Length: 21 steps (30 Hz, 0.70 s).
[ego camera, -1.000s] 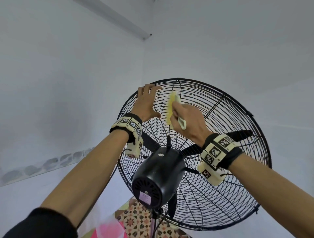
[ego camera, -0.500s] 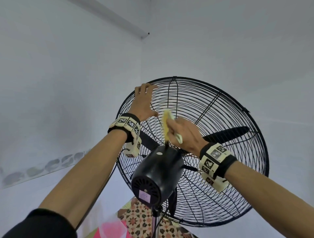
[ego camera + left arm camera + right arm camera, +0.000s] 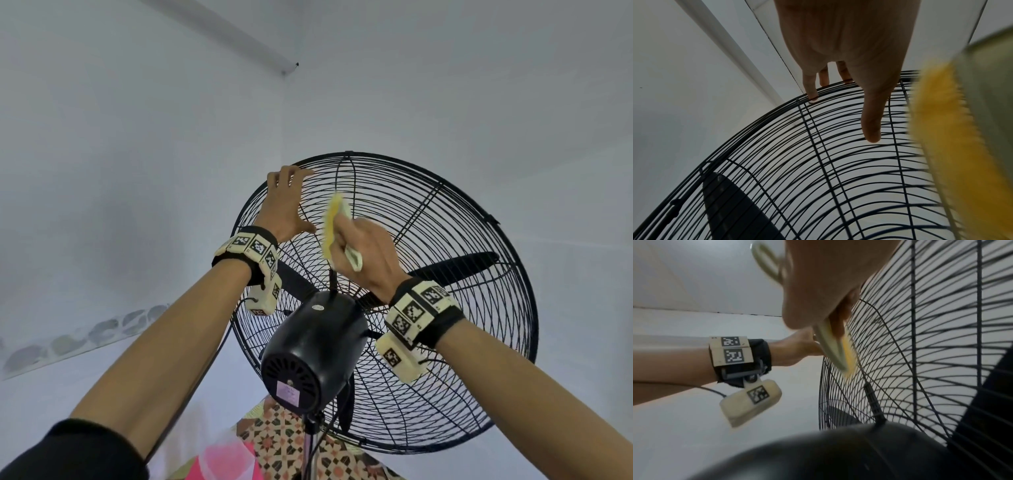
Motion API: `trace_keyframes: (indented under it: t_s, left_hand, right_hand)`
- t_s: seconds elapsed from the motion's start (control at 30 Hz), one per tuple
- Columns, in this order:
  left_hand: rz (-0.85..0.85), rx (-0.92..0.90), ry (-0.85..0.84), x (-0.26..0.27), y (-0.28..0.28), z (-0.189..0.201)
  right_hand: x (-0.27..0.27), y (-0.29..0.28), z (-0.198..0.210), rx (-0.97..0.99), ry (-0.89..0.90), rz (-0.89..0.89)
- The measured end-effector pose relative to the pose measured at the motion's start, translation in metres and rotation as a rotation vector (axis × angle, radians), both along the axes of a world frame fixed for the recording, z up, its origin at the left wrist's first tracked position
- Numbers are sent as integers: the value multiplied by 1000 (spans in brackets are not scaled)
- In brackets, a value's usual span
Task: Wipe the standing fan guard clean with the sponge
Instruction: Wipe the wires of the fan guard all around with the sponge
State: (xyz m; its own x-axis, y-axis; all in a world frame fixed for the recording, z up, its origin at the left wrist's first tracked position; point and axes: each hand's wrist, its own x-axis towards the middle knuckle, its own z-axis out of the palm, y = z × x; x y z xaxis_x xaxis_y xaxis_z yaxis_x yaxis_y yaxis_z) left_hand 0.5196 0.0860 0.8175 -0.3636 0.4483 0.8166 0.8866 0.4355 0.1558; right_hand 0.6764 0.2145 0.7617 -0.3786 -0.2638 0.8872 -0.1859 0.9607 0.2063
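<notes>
— Left hand point(image 3: 286, 205)?
— Fingers spread flat on my guard point(image 3: 445, 212), upper rim, frame centre.
— Right hand point(image 3: 368, 253)?
— Fingers pinching the sponge point(image 3: 331, 226), yellow face on the wires, just beside.

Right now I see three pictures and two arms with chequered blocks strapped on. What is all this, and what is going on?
No machine here: a person is cleaning a standing fan, filmed by three worn cameras. The widest picture comes from a camera on the head; the other two come from cameras strapped to each wrist, inside those chequered wristbands. The left hand lies with straight fingers against the top of the black wire fan guard, probably to steady it. The right hand grips a yellow sponge and presses it against the guard wires above the black motor housing. Behind the wires you can see a dark fan blade.
</notes>
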Motion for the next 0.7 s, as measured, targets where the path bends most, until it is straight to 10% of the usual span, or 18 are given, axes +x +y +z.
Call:
trace_keyframes:
  t_s: [0.1, 0.27, 0.43, 0.7]
  left_hand:
    - [-2, -4, -1, -1, 0, 1]
    - [-6, 13, 5, -6, 2, -1]
    - [-8, -14, 1, -6, 3, 1]
    - [111, -51, -41, 16, 4, 6]
  right_hand:
    - [2, 8, -17, 174, -305, -99]
    - [4, 1, 3, -78, 65, -50]
    - [3, 10, -25, 110, -332, -115]
    - [29, 5, 67, -230, 30, 55]
